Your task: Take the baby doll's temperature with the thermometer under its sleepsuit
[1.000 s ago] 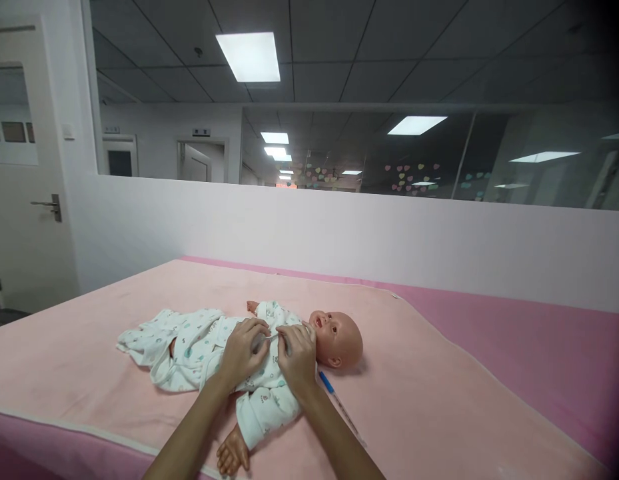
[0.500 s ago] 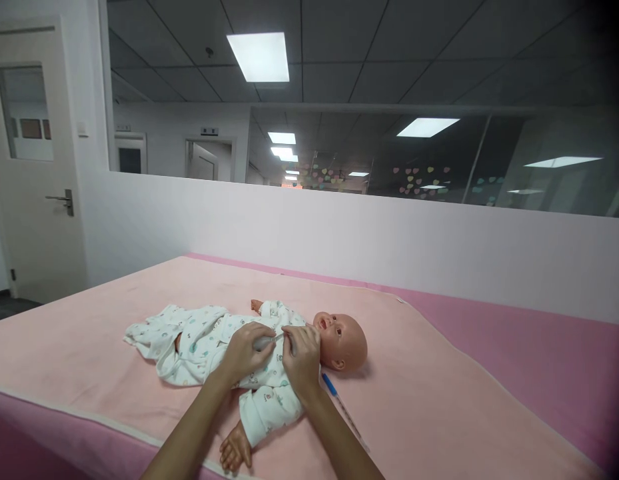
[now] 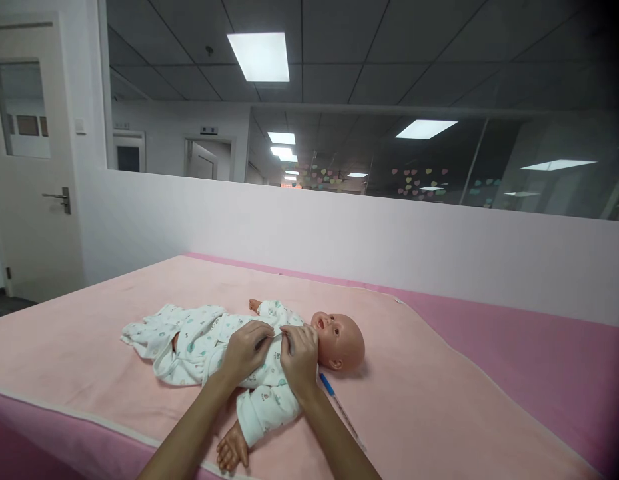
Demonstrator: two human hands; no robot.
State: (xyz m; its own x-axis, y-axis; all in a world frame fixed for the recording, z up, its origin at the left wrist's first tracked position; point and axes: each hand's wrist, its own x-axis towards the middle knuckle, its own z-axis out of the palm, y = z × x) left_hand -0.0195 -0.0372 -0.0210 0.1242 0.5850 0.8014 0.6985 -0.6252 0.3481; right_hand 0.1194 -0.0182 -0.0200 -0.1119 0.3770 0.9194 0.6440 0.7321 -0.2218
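Observation:
A baby doll (image 3: 339, 341) lies on its back, head to the right, dressed in a white baby outfit (image 3: 189, 347) with small prints. Over the chest, my left hand (image 3: 248, 348) pinches the outfit's front between thumb and fingers. Just right of it, near the doll's neck, my right hand (image 3: 300, 353) is closed in a similar pinch on the fabric. A small white strip of cloth shows between the fingertips; its exact shape is hard to make out. By my right wrist lies a thin glass thermometer (image 3: 342, 410) with a blue end.
A peach-pink sheet (image 3: 429, 400) covers the padded surface, with darker pink (image 3: 549, 353) along the far and right sides. Behind it runs a low white wall (image 3: 369, 233) topped by a window. A door (image 3: 36, 200) stands at the left.
My left fingers have closed in slightly around the cloth at the chest. My right hand has barely moved; doll and thermometer lie as before, with a slight view shift.

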